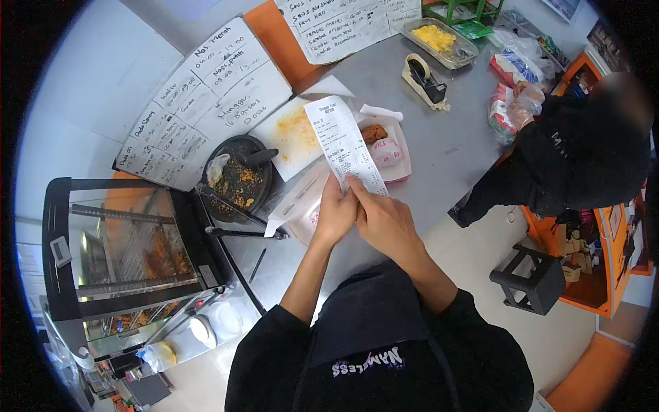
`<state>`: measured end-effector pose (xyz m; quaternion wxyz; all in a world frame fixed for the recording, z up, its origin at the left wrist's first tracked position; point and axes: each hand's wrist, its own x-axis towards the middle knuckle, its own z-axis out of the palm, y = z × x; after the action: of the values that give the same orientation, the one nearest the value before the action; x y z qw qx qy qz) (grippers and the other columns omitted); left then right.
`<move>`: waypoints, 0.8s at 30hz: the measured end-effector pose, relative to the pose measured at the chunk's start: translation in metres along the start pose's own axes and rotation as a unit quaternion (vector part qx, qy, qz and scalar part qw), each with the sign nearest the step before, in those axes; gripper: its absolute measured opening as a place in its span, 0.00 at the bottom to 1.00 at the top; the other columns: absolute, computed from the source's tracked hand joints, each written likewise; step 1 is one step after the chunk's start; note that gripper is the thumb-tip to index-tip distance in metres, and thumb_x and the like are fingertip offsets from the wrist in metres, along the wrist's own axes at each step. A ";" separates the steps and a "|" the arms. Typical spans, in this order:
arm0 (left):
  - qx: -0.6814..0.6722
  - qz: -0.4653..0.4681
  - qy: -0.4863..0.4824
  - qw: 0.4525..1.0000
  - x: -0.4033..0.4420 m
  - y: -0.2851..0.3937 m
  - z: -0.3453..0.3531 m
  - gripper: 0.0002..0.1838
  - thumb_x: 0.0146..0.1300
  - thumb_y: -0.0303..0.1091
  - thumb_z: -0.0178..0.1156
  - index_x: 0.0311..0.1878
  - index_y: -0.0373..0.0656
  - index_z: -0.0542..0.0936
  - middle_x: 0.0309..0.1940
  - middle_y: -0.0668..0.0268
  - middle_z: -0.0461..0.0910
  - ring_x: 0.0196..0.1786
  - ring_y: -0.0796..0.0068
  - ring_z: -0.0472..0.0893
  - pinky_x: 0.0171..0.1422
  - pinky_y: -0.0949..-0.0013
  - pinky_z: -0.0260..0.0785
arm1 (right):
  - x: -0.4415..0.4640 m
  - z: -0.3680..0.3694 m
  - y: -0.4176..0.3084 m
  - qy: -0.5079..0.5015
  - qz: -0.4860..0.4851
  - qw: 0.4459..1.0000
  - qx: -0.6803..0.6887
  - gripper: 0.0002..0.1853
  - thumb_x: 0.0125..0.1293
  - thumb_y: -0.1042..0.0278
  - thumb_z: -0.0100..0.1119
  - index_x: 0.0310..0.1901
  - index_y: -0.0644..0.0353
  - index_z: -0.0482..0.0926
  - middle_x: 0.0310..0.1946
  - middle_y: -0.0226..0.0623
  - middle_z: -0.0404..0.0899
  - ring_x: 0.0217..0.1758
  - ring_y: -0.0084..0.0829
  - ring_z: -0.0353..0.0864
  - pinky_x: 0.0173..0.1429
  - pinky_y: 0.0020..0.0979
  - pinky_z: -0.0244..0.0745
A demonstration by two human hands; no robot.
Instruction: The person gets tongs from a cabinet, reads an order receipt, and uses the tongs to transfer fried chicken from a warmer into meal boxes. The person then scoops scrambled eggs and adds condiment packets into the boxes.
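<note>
Both hands are in close now, and I see the left hand point(335, 214) pinching the lower end of the printed receipt point(345, 141), the right hand point(386, 221) gripping it alongside, index finger extended. The receipt's out over the metal counter point(443, 161), between the chicken box point(406, 152) and the black mortar point(237, 143).

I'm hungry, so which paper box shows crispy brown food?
The white paper box right of the long white receipt: crispy brown food shows inside. The left-hand paper box shows none.
</note>
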<state>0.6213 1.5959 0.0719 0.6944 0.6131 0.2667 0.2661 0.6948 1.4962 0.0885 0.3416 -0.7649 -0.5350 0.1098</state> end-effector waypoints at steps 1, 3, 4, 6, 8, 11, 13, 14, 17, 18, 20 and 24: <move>0.003 0.002 0.000 1.000 0.000 -0.001 -0.001 0.21 0.67 0.20 0.46 0.63 0.34 0.64 0.55 0.58 0.74 0.55 0.71 0.74 0.60 0.68 0.68 | 0.001 0.001 -0.001 0.001 0.000 1.000 0.001 0.29 0.58 0.70 0.54 0.64 0.55 0.66 0.28 0.46 0.80 0.29 0.49 0.81 0.33 0.47 0.76; 0.008 0.007 -0.003 1.000 0.000 -0.002 -0.003 0.21 0.66 0.20 0.44 0.63 0.32 0.63 0.56 0.54 0.73 0.58 0.67 0.73 0.63 0.66 0.66 | 0.001 0.002 -0.002 -0.001 0.005 1.000 0.004 0.29 0.59 0.70 0.54 0.64 0.55 0.66 0.28 0.46 0.81 0.29 0.50 0.81 0.33 0.47 0.76; 0.010 0.012 -0.003 1.000 -0.001 -0.001 -0.003 0.22 0.66 0.20 0.44 0.64 0.31 0.63 0.56 0.54 0.73 0.59 0.67 0.73 0.63 0.65 0.66 | 0.001 0.003 -0.003 -0.004 0.008 1.000 0.007 0.29 0.59 0.70 0.54 0.64 0.55 0.66 0.28 0.46 0.81 0.29 0.50 0.81 0.33 0.47 0.76; 0.013 0.022 -0.002 1.000 -0.003 0.003 -0.003 0.23 0.65 0.18 0.44 0.64 0.31 0.62 0.57 0.53 0.72 0.59 0.66 0.72 0.64 0.65 0.65 | 0.001 0.004 -0.003 -0.004 0.008 1.000 0.009 0.29 0.59 0.70 0.53 0.65 0.56 0.65 0.28 0.47 0.81 0.29 0.50 0.81 0.33 0.48 0.76; 0.008 0.032 0.000 0.999 -0.005 0.000 -0.004 0.23 0.64 0.17 0.43 0.64 0.32 0.62 0.57 0.53 0.72 0.60 0.66 0.72 0.64 0.65 0.65 | -0.001 0.005 -0.004 -0.002 0.003 1.000 0.010 0.30 0.59 0.70 0.54 0.65 0.56 0.65 0.29 0.47 0.81 0.29 0.50 0.81 0.33 0.48 0.76; 0.047 0.043 -0.011 0.998 -0.008 0.005 -0.007 0.28 0.62 0.14 0.43 0.67 0.35 0.59 0.61 0.56 0.69 0.62 0.69 0.70 0.66 0.66 0.63 | -0.002 0.005 -0.010 0.007 0.014 1.000 0.010 0.29 0.59 0.73 0.56 0.64 0.54 0.67 0.29 0.46 0.81 0.29 0.48 0.81 0.32 0.45 0.75; 0.056 0.043 -0.021 0.997 -0.012 0.009 -0.010 0.32 0.59 0.12 0.43 0.69 0.37 0.57 0.63 0.58 0.67 0.64 0.70 0.68 0.67 0.67 0.62 | -0.005 0.008 -0.013 0.007 0.014 1.000 0.009 0.29 0.59 0.73 0.56 0.64 0.54 0.67 0.29 0.46 0.81 0.29 0.49 0.81 0.32 0.45 0.75; 0.043 0.042 -0.025 0.998 -0.012 0.011 -0.011 0.33 0.58 0.11 0.43 0.69 0.37 0.57 0.64 0.58 0.66 0.65 0.69 0.68 0.68 0.67 0.61 | -0.005 0.008 -0.014 0.008 0.015 1.000 0.008 0.29 0.59 0.73 0.56 0.64 0.54 0.67 0.29 0.47 0.81 0.30 0.49 0.81 0.33 0.45 0.75; -0.029 0.013 -0.028 0.999 -0.014 0.008 -0.017 0.37 0.52 0.09 0.42 0.70 0.38 0.57 0.65 0.58 0.65 0.66 0.68 0.67 0.69 0.67 0.60 | -0.006 0.011 -0.013 0.009 0.019 1.000 0.020 0.28 0.58 0.72 0.57 0.64 0.55 0.68 0.30 0.46 0.81 0.30 0.49 0.81 0.33 0.45 0.75; -0.059 -0.001 -0.027 0.998 -0.014 0.007 -0.019 0.38 0.51 0.08 0.41 0.70 0.38 0.57 0.65 0.58 0.65 0.67 0.67 0.66 0.69 0.67 0.60 | -0.008 0.011 -0.013 0.006 0.023 1.000 0.016 0.28 0.59 0.72 0.57 0.64 0.55 0.68 0.30 0.46 0.81 0.31 0.49 0.81 0.34 0.45 0.75; -0.074 0.004 -0.011 0.997 -0.015 0.007 -0.020 0.39 0.48 0.08 0.40 0.68 0.36 0.57 0.64 0.55 0.65 0.68 0.66 0.65 0.67 0.66 0.62 | -0.011 0.011 -0.015 0.000 0.029 1.000 0.008 0.28 0.59 0.72 0.57 0.63 0.56 0.68 0.31 0.45 0.81 0.31 0.48 0.81 0.34 0.45 0.75; -0.082 -0.021 0.013 0.996 -0.015 0.008 -0.026 0.40 0.46 0.07 0.39 0.68 0.35 0.56 0.64 0.54 0.65 0.68 0.64 0.66 0.68 0.64 0.63 | -0.022 0.018 -0.015 -0.012 0.009 1.000 0.000 0.25 0.59 0.72 0.57 0.61 0.57 0.71 0.29 0.44 0.81 0.29 0.47 0.80 0.33 0.44 0.75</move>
<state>0.5921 1.6050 0.0778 0.7445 0.5445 0.2657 0.2803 0.6651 1.4868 0.0808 0.3342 -0.7683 -0.5321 0.1221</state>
